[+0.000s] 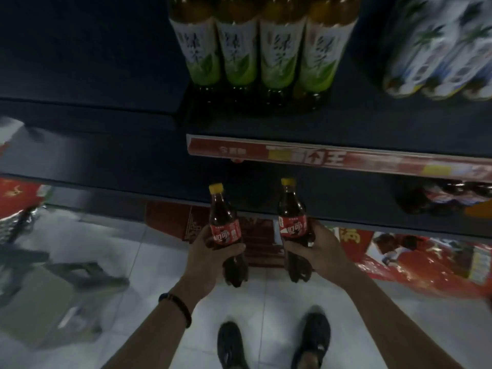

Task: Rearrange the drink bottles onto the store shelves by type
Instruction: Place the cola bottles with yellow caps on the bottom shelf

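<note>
I hold two dark cola bottles with yellow caps and red labels in front of the lower shelf (pixel 346 217). My left hand (pixel 210 251) grips the left cola bottle (pixel 225 217) around its middle. My right hand (pixel 319 249) grips the right cola bottle (pixel 291 211) the same way. Both bottles stand nearly upright, caps pointing toward the shelf. On the upper shelf (pixel 319 123) stand several green tea bottles (pixel 263 57) in a row, and white bottles with palm prints (pixel 436 54) stand at the right. Dark bottles with red labels (pixel 447 198) lie on the lower shelf at the right.
A red price strip (pixel 332 157) runs along the upper shelf edge. Red packages (pixel 426 262) and a red carton (pixel 170 219) sit on the white tiled floor under the shelf. A grey stool (pixel 80 272) and a cardboard box (pixel 34 310) stand at the left. My shoes (pixel 271 342) are below.
</note>
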The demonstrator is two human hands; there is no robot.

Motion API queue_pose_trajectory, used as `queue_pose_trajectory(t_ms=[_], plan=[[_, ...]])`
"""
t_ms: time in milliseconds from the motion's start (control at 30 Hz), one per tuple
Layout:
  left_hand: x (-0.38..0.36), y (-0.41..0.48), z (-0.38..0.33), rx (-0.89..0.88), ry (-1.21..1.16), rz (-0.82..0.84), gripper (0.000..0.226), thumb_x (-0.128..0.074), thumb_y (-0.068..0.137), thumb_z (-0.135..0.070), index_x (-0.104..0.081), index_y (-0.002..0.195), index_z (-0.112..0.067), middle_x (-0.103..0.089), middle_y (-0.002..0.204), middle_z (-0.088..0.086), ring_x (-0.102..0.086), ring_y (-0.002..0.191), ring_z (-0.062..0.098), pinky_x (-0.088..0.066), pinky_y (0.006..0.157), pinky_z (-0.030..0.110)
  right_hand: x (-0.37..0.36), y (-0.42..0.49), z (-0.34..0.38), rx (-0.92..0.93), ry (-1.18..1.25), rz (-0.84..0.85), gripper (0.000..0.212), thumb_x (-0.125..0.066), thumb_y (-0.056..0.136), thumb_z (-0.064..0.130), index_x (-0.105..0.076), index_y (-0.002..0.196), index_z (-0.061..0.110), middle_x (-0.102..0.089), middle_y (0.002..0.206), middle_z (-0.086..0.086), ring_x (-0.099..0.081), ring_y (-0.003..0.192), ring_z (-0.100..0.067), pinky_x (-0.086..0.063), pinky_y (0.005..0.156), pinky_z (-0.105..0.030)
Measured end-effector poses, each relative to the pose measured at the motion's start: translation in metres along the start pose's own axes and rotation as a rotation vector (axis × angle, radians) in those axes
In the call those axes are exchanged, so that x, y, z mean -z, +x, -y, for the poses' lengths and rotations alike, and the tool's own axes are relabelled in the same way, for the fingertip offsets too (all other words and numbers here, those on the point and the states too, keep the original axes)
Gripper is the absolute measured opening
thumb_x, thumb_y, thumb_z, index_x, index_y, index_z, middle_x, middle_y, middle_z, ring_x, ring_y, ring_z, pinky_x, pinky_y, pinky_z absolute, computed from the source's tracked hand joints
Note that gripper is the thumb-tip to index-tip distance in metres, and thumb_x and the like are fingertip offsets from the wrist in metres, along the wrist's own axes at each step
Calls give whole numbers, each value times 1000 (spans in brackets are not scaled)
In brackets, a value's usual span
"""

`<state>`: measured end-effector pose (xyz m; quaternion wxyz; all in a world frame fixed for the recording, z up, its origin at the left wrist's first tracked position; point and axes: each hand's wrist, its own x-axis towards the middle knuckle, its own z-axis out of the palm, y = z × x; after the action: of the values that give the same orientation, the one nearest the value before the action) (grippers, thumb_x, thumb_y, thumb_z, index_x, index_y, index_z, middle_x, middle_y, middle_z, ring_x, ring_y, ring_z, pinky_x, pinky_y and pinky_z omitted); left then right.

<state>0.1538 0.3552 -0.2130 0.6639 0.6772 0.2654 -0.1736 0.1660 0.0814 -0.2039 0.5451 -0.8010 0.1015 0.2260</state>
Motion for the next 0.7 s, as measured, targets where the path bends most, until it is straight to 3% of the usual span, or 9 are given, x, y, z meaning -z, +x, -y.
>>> queue_pose_trajectory(t_ms=[133,267,367,467,600,633,700], plan=[[-2,83,11,-89,102,-21,56,-98,67,-12,-73,114,-28,-81,105,-7,-77,102,15,-58,101,48,-35,97,-25,51,63,-35,48,-86,89,25,-60,130,32,-71,116,17,-66,109,-3,-51,91,-20],[-10,155,16,-254,227,-34,37,-95,74,-16,-69,91,-36,-77,81,-17,-72,77,-3,-61,86,33,-58,185,-35,204,127,-66,57,-75,94,-2,-49,143,14,-66,124,10,-67,110,1,-57,98,-23],[-15,195,15,-395,323,-3,37,-87,85,-19,-62,96,-44,-74,85,-23,-70,82,-8,-57,78,18,-70,246,-42,323,109,-143,74,-81,91,6,-41,153,8,-66,134,3,-66,123,-8,-54,107,-37],[-19,232,19,-519,367,-79,43,-89,83,-24,-59,104,-48,-72,103,-19,-69,100,-1,-59,90,32,-74,285,-48,342,85,-199,85,-86,83,30,-44,155,13,-66,142,-7,-64,130,-24,-52,110,-54],[-25,272,34,-540,417,-121,55,-90,78,-34,-59,124,-31,-72,119,-8,-69,111,12,-59,97,44,-84,301,-54,373,-5,-234,76,-80,94,14,-40,158,9,-57,152,-10,-55,140,-24,-44,119,-48],[-27,279,38,-542,411,-127,57,-90,78,-35,-58,126,-32,-71,119,-11,-68,111,10,-59,96,39,-86,305,-58,384,-21,-247,76,-79,95,16,-38,159,9,-55,154,-10,-52,142,-23,-43,120,-46],[-30,288,41,-541,418,-148,61,-88,82,-33,-55,132,-30,-61,115,-22,-60,105,-5,-48,89,10,-87,315,-62,389,-43,-274,79,-78,95,25,-35,160,14,-52,157,-6,-50,144,-20,-41,121,-46]])
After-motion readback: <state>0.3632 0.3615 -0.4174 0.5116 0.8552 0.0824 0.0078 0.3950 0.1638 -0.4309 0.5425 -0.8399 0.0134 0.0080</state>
